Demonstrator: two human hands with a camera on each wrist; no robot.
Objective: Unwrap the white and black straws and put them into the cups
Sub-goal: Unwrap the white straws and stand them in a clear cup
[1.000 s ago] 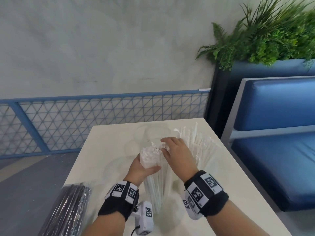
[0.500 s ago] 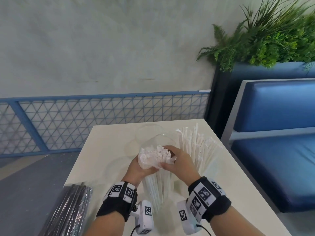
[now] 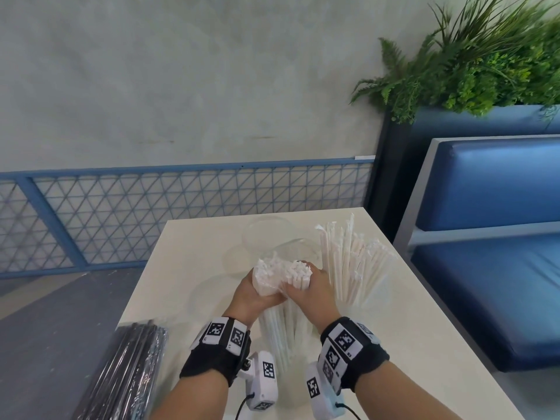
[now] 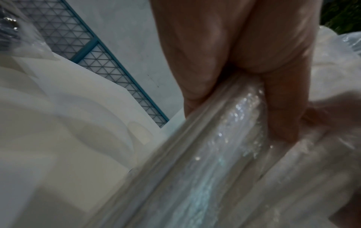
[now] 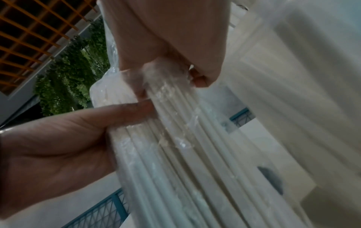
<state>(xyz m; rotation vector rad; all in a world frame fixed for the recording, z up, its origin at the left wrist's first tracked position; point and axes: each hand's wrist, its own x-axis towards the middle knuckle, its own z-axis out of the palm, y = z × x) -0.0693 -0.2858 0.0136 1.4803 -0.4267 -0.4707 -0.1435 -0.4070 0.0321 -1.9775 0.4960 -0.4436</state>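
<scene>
A bundle of white straws (image 3: 283,275) in clear plastic wrap stands upright over the table, its paper-wrapped ends showing at the top. My left hand (image 3: 250,295) grips the bundle's upper left side. My right hand (image 3: 312,291) grips the upper right side, fingers curled on the wrap. The left wrist view shows the left hand (image 4: 244,74) clamped on the shiny wrapped bundle (image 4: 195,169). In the right wrist view the right hand (image 5: 168,38) pinches the wrap above the straws (image 5: 175,154). Clear cups (image 3: 269,234) stand just behind. A pack of black straws (image 3: 127,368) lies at the lower left.
More white straws (image 3: 354,262) stand fanned out in a clear cup to the right of my hands. Another clear cup (image 3: 209,295) sits left of them. The cream table (image 3: 424,359) ends near a blue bench (image 3: 491,268) on the right. A blue mesh fence (image 3: 151,213) runs behind.
My right hand slid from the top of the bundle down to its right side. Both hands drew the bundle nearer, and more straw ends now stick out of the wrap.
</scene>
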